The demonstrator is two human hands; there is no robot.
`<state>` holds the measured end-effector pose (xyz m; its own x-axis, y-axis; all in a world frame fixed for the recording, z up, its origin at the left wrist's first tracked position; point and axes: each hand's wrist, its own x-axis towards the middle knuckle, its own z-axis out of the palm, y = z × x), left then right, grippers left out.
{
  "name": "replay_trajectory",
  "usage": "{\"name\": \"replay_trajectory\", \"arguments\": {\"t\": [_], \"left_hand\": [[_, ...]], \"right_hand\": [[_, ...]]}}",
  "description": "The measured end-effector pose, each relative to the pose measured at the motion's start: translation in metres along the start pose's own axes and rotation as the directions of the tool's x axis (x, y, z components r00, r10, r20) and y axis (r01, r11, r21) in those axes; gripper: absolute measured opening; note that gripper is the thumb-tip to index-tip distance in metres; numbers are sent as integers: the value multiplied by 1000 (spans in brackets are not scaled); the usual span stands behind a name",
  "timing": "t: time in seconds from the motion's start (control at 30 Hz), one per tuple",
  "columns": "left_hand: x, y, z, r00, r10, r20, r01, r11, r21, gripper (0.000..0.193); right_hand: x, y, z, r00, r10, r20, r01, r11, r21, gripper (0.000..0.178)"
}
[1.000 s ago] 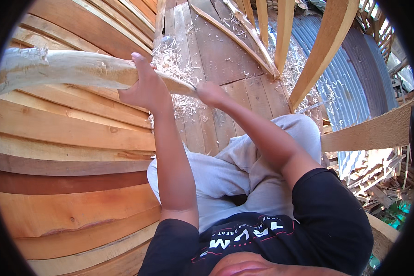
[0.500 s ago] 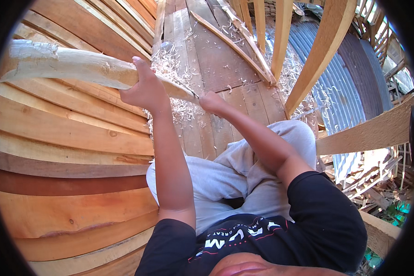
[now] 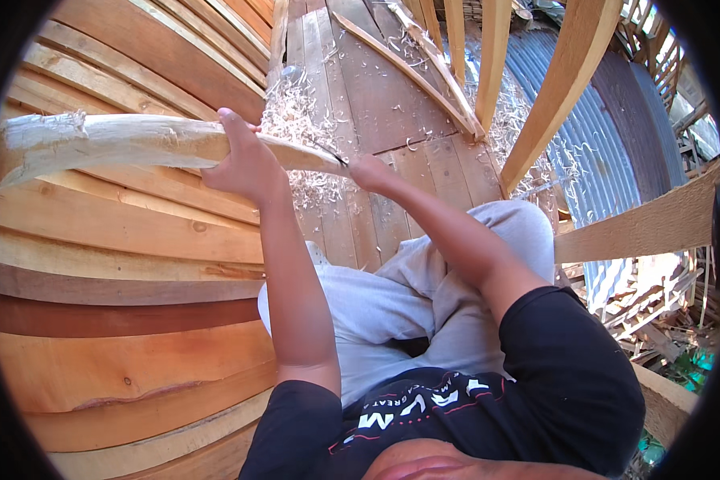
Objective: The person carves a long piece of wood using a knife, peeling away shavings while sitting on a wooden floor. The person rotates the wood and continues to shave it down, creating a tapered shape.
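Observation:
A long, pale, peeled piece of wood (image 3: 128,142) stretches from the left rim toward the middle, thick and rough at its left end and tapering to the right. My left hand (image 3: 246,160) is closed round its middle, thumb up along the top. At the tapered end, my right hand (image 3: 370,173) is closed in a fist. A thin dark knife blade (image 3: 332,154) sticks out of it along the wood's upper edge; the handle is hidden in my fingers. Curled wood shavings (image 3: 296,108) lie on the boards beyond and below the wood.
Stacked planks (image 3: 128,216) fill the left side. On the board floor (image 3: 376,112) lie two long wood strips (image 3: 404,72). Upright posts (image 3: 560,96) stand at the right, with corrugated metal sheets (image 3: 584,120) and scrap wood beyond. My crossed legs (image 3: 392,308) are close below the hands.
The thick left end of the wood has dipped, and my left hand has moved slightly down and left. More of the dark blade shows; my right hand has barely moved.

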<state>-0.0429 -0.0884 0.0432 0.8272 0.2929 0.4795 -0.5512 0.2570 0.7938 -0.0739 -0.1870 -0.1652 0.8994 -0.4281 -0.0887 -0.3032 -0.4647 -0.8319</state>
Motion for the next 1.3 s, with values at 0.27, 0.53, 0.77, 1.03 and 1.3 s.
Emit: {"name": "replay_trajectory", "arguments": {"t": [0.27,0.53,0.77,1.03,1.3], "left_hand": [[12,-9,-24,999,21,44,-21,1000,15,24],[13,-4,-21,993,40,109,-35,998,-52,26],[1,1,-27,984,9,180,1,998,-56,19],[6,-2,-25,971,-44,236,71,992,-106,13],[10,-11,-51,893,-50,448,197,936,-290,20]], "right_hand": [[-4,-37,-3,993,-87,78,91,994,-55,40],[9,-22,8,975,-198,102,216,951,-221,34],[8,-3,9,988,-112,105,126,982,-138,39],[10,26,19,997,21,76,-16,998,-65,35],[3,47,10,976,118,182,-68,963,-262,30]]}}
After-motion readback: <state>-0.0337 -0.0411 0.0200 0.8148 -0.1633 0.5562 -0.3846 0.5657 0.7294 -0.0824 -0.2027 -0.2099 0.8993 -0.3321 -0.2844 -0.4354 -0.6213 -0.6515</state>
